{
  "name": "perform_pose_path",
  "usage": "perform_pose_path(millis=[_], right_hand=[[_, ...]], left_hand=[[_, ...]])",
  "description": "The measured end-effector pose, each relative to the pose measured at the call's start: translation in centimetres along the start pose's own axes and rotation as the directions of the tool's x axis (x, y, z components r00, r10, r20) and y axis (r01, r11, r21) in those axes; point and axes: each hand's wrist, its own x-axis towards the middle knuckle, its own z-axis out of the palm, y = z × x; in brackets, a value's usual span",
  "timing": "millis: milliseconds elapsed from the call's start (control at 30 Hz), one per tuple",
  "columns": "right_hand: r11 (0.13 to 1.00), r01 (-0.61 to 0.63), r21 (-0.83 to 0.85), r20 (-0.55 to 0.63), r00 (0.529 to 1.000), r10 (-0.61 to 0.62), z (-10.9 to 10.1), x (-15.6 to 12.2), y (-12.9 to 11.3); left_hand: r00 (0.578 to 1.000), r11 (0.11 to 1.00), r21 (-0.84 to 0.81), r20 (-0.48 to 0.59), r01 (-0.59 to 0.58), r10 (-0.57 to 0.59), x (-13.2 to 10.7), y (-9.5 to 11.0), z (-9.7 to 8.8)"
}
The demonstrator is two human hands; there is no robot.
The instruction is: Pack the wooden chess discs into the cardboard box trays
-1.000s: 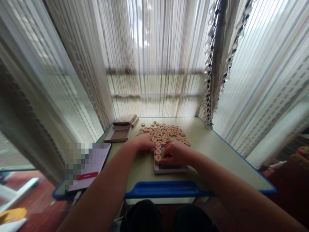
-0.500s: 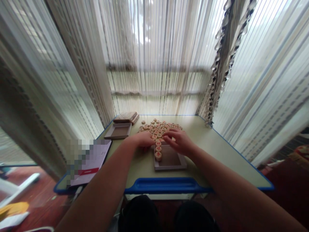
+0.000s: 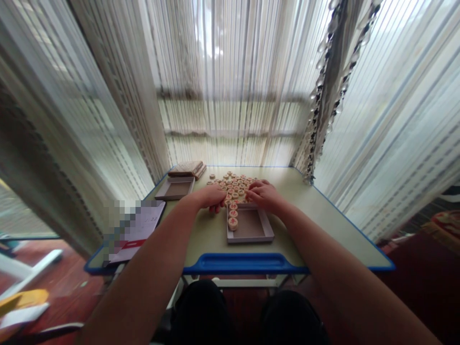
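Several round wooden Chinese chess pieces [image 3: 235, 184] with carved characters lie in a loose pile at the middle of the table. In front of them stands a shallow open box [image 3: 251, 238]. Red-marked pieces [image 3: 233, 221] line its left side in a column. My left hand [image 3: 212, 195] is at the pile's near left, fingers curled; what they hold, if anything, is hidden. At the pile's right edge, my right hand [image 3: 264, 194] has its thumb and fingertips drawn together on a chess piece [image 3: 247, 197], mostly covered by the fingers.
A second shallow box part [image 3: 175, 195] lies at the back left, before a folded brown case [image 3: 187, 169]. A tablet-like device [image 3: 142, 223] with a lit screen rests at the left edge. A blue trough [image 3: 246, 260] runs along the front edge. Curtains [image 3: 230, 120] hang behind.
My right hand's fingers have drawn closer together at the pile's right side. My left hand stays by the pile's left, its lower fingers more curled. The whole view has shifted slightly.
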Motion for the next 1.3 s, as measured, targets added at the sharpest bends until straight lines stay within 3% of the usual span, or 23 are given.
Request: perform_pose_path(millis=[267,600,1000,1300], right_hand=[[0.996,-0.058,0.070,-0.044,0.997,0.062,0.6,-0.6,1.4],[0.998,-0.066,0.023,-0.016,0.998,0.067,0.1,-0.9,2.0],[0.991,-0.122,0.049,-0.027,0.992,0.123,0.1,-0.9,2.3],[0.986,-0.148,0.072,-0.053,0.987,0.152,0.2,-0.7,2.9]], left_hand=[[0.996,0.988,-0.122,-0.015,-0.092,0.091,-0.1,0.0,0.3],[0.996,0.981,-0.194,0.084,-0.016,0.033,-0.7,0.5,0.3],[0.990,0.956,-0.284,0.095,-0.070,0.100,-0.8,-0.1,0.2],[0.999,0.958,-0.286,0.053,0.022,-0.007,-0.9,0.7,0.3]])
